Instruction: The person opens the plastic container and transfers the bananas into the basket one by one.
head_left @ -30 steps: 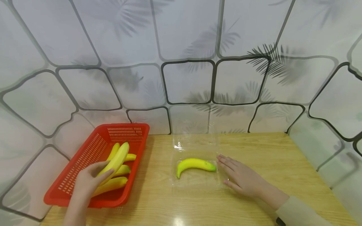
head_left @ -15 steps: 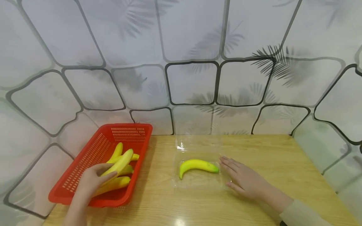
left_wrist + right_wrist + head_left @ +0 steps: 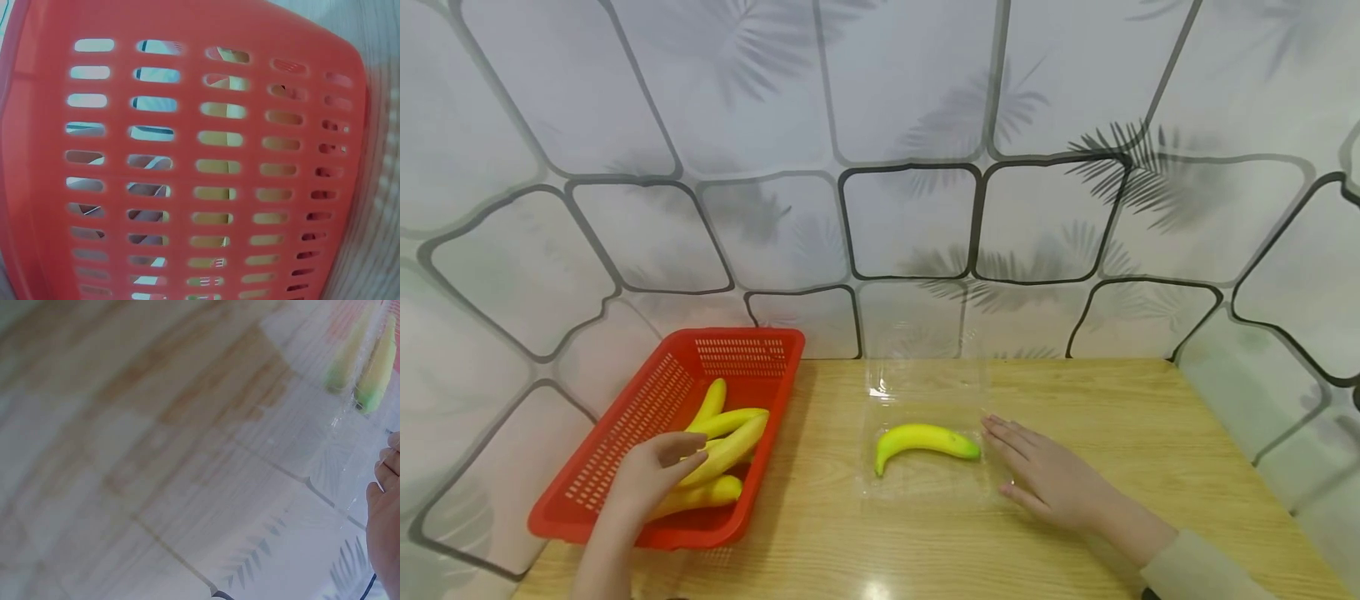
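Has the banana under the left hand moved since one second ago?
Yes. The banana under the left hand has come down: it stood raised above the red basket rim, and now lies on the other bananas.

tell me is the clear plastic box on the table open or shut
Open. The clear clamshell box has its lid folded back toward the wall, and one banana lies uncovered in its base. The right hand rests flat beside it.

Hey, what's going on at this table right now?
A person is working with bananas at a wooden table. Their left hand grips one banana inside the red basket, where several more lie. Their right hand rests flat at the edge of a clear plastic tray, which holds a single greenish banana.
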A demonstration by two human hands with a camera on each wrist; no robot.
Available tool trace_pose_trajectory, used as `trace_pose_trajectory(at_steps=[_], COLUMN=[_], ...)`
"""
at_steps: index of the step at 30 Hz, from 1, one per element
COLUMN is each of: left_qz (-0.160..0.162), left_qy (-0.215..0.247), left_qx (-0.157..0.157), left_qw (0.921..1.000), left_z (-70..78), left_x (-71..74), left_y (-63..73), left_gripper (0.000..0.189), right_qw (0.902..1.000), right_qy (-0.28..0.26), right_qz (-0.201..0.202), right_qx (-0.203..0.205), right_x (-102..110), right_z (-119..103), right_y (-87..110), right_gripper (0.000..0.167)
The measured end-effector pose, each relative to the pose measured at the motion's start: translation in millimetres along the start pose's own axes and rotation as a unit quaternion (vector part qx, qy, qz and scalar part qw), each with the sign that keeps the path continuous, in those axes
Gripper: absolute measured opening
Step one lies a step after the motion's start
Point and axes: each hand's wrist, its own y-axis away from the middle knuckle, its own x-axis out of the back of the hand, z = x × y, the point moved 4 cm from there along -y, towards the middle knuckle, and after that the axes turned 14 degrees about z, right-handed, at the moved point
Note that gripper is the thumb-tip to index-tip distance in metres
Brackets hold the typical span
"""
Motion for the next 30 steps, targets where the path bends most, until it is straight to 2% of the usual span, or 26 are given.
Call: trace_pose_trajectory(at_steps=[5,12,16,24,30], left_qz=[0.003,0.009,0.011,0.001,0.002], left_qy=[0.007,0.022,0.030,0.046,0.062], left_qx=[0.011,0.010,0.003,0.010,-0.006], left_qw=[0.9999,0.9997,0.9995,0.9989,0.9980], left_z=[-0.3,4.0,8.4,19.1,29.8], left_x=[-0.8,-0.4,0.3,-0.3,-5.5], left_y=[-0.6,-0.6,-0.4,0.9,-0.7], left_gripper=[0.048,0.049,0.047,0.050,0.045], right_qw=[1.0000,1.0000,1.0000,1.0000,1.0000], right_qy=[0.000,-0.002,-0.004,-0.005,-0.005], right_qz=[0.001,-0.001,0.000,-0.002,-0.002], right_qx=[-0.001,-0.002,-0.004,-0.004,-0.004], right_x=[0.6,0.4,-0.5,-0.4,0.1], right_z=[-0.6,-1.1,-0.7,-0.9,-0.7], right_y=[0.5,0.9,0.9,-0.2,-0.7], right_gripper=[0.069,0.072,0.076,0.077,0.077])
